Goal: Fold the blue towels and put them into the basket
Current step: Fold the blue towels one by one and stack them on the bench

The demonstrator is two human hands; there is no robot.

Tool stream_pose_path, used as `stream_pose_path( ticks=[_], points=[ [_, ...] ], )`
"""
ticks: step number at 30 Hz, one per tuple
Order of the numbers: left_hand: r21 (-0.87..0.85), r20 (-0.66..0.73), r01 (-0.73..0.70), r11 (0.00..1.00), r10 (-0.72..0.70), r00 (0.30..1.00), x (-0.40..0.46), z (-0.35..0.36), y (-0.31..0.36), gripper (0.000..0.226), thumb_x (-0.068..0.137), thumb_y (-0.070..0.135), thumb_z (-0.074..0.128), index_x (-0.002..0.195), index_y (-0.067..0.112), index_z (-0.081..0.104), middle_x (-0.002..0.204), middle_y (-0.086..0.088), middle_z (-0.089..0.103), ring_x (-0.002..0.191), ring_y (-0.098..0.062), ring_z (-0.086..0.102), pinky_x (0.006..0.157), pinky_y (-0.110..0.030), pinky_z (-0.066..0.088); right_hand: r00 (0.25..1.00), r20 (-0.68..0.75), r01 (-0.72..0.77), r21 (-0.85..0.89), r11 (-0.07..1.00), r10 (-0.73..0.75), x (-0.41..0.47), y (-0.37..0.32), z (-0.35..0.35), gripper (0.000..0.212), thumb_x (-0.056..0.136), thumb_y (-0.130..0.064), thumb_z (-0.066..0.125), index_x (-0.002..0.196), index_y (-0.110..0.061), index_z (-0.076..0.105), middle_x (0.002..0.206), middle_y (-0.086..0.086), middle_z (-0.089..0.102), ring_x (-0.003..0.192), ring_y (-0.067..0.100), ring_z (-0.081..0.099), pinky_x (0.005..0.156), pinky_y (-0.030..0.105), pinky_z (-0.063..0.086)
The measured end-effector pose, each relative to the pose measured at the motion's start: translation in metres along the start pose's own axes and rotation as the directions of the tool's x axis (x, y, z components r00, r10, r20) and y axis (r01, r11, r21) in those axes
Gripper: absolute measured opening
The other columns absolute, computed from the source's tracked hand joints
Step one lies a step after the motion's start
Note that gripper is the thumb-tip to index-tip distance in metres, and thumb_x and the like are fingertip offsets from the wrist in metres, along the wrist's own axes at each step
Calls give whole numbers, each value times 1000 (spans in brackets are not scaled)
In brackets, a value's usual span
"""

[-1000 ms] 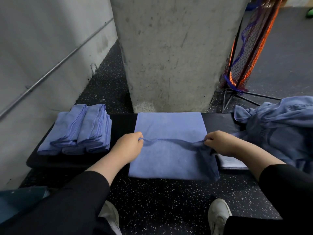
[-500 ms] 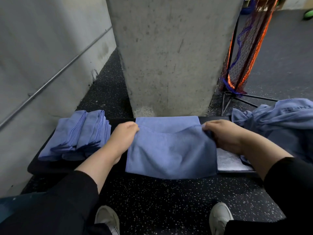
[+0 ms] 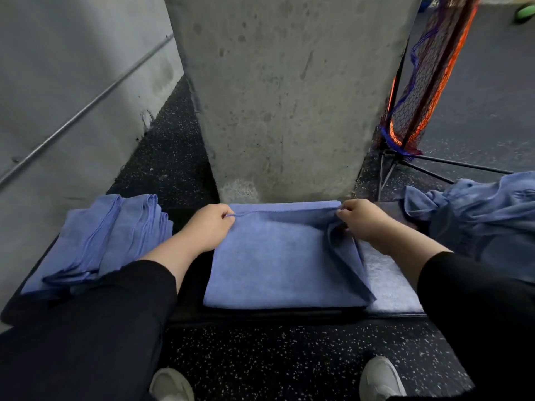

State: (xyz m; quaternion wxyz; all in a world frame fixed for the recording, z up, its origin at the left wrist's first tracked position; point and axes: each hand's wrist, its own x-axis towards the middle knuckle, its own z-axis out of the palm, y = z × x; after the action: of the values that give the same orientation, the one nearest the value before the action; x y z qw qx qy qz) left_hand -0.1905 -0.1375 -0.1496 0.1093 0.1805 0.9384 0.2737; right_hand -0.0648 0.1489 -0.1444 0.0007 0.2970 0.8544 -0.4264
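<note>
A blue towel [image 3: 278, 261] lies folded in half on a low black bench [image 3: 188, 311] in front of me. My left hand [image 3: 210, 227] pinches its upper layer's left corner at the far edge. My right hand [image 3: 362, 219] pinches the right corner, where the cloth bunches into a loose flap. A stack of folded blue towels [image 3: 101, 241] rests on the bench's left end. A heap of unfolded blue towels [image 3: 474, 215] lies at the right. No basket is in view.
A concrete pillar [image 3: 289, 96] rises right behind the bench. A grey wall with a metal rail [image 3: 86, 108] runs along the left. An orange and black net on a metal stand [image 3: 419, 91] leans at the right. My white shoes [image 3: 382, 380] stand on speckled black floor.
Both hands carried the towel's near edge away from me, from mid-towel up to the far edge, so the towel now lies doubled over.
</note>
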Motion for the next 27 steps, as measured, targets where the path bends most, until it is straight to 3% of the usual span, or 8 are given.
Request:
stream_pose_path(
  ticks=[4, 7, 10, 13, 16, 19, 22, 27],
  points=[
    [51, 42, 6, 999, -8, 999, 10, 2, -3, 23, 99, 15, 49, 88, 2, 64, 91, -15, 68, 75, -25, 54, 59, -31, 34, 999, -17, 47, -41, 998, -48, 4, 2, 1, 22, 95, -14, 52, 82, -3, 66, 87, 21, 69, 86, 37, 67, 76, 41, 53],
    [116, 107, -8, 993, -5, 994, 10, -3, -3, 23, 100, 17, 48, 85, 5, 61, 86, -11, 65, 70, -19, 50, 60, -30, 35, 982, 188, 25, -76, 997, -10, -1, -1, -11, 29, 96, -28, 62, 100, 0, 67, 108, 13, 66, 103, 30, 62, 81, 29, 42],
    [198, 223, -44, 979, -1, 975, -1, -10, 1, 22, 98, 15, 48, 78, 13, 55, 77, -4, 53, 67, -17, 42, 60, -30, 32, 893, 405, -279, 158, 947, 195, -15, 2, -18, 22, 98, -20, 63, 100, 2, 62, 96, 15, 68, 94, 29, 70, 72, 12, 44],
    [242, 349, -46, 969, -43, 936, -18, -17, 5, 21, 95, 13, 48, 80, 7, 61, 78, -9, 57, 68, -22, 53, 65, -30, 41, 855, 485, -249, 74, 966, 183, -32, 9, -20, 13, 102, -3, 47, 94, 0, 56, 72, 19, 65, 66, 27, 73, 60, 30, 60],
    [186, 499, 19, 982, -111, 859, -35, -23, 5, 20, 95, 12, 46, 91, 8, 66, 93, -16, 70, 87, -29, 72, 80, -37, 61, 784, 587, -215, -49, 975, 202, -49, 16, -27, 14, 101, -3, 49, 95, -1, 61, 84, 23, 63, 66, 25, 69, 78, 39, 60],
    [141, 548, 11, 990, -87, 832, -48, -28, 6, 19, 97, 12, 48, 92, 10, 66, 94, -11, 69, 85, -21, 69, 80, -33, 60, 779, 602, -186, -39, 982, 172, -54, 22, -31, 15, 100, -3, 51, 95, -1, 65, 89, 24, 62, 72, 25, 64, 90, 46, 57],
    [-110, 530, 131, 985, -54, 846, -53, -33, 5, 17, 91, 10, 53, 76, 14, 60, 72, -7, 55, 67, -20, 59, 70, -33, 55, 792, 602, -201, 103, 974, 100, -60, 18, -37, 14, 98, -5, 54, 90, -4, 65, 82, 18, 62, 73, 26, 61, 81, 43, 59],
    [-583, 338, 245, 775, -44, 940, -39, -39, 2, 11, 79, 13, 59, 71, 18, 54, 66, -1, 39, 61, -13, 36, 55, -27, 31, 914, 406, -208, 454, 866, 6, -47, 1, -40, 15, 97, -10, 55, 100, -1, 66, 78, 15, 50, 60, 17, 48, 56, 28, 42]
  ],
)
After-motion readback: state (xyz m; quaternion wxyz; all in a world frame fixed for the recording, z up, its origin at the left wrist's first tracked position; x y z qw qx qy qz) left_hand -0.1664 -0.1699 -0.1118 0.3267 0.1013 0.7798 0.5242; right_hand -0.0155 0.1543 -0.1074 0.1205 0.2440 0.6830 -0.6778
